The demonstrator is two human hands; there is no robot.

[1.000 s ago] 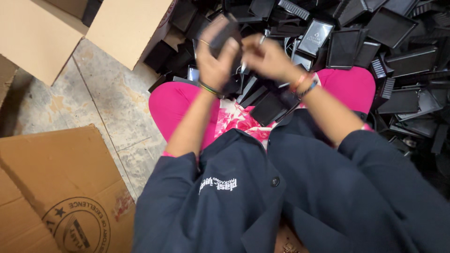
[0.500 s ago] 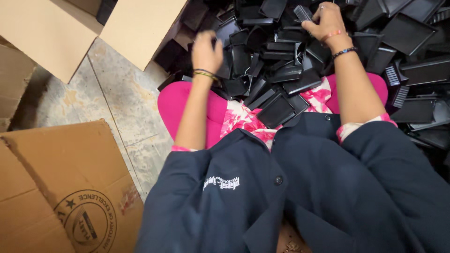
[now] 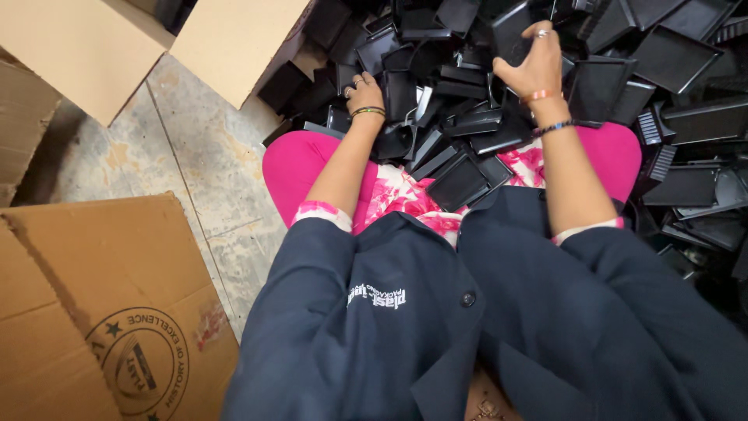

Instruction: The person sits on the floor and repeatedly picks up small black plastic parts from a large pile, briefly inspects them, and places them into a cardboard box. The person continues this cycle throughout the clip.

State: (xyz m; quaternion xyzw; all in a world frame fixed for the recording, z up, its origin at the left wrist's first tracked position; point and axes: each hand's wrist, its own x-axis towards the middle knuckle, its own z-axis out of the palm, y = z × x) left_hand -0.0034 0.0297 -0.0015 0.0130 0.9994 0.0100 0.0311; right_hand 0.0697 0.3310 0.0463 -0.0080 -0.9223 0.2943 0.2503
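Sleeves of a dark navy work jacket (image 3: 436, 327) fill the near field, at 6 o'clock in the head view. Person seated on the floor (image 3: 187, 164), legs in bright pink trousers (image 3: 300, 168) stretched toward 12 o'clock. A flattened cardboard box (image 3: 86, 312) lies at 8 o'clock, touching nothing the hands work on.

Lap: several black plastic trays (image 3: 460, 181) rest loose on the pink fabric between the forearms, tilted, not stacked. Judgement: these look pulled out of the heap but not put away anywhere.

Left hand (image 3: 365, 92), at about 11 o'clock from the lap, lies knuckles up among black pieces; fingers curled down into them. Cannot tell whether it is clamped on one piece or only resting on them.

Right hand (image 3: 536, 64), at about 1 o'clock, is clamped around the edge of a single black tray (image 3: 508, 33), thumb on the near side, fingers over the top, tray tipped up from the heap.

Far field: large heap of black trays (image 3: 670, 93) spreads from 12 to 3 o'clock, jumbled, many on edge. Two open cardboard flaps (image 3: 234, 39) stand at 10 to 11 o'clock, just beside the heap.

Progress, as a judgement: early. Only a handful of pieces sit apart from the heap; the bulk remains unsorted. No finished stack is visible.
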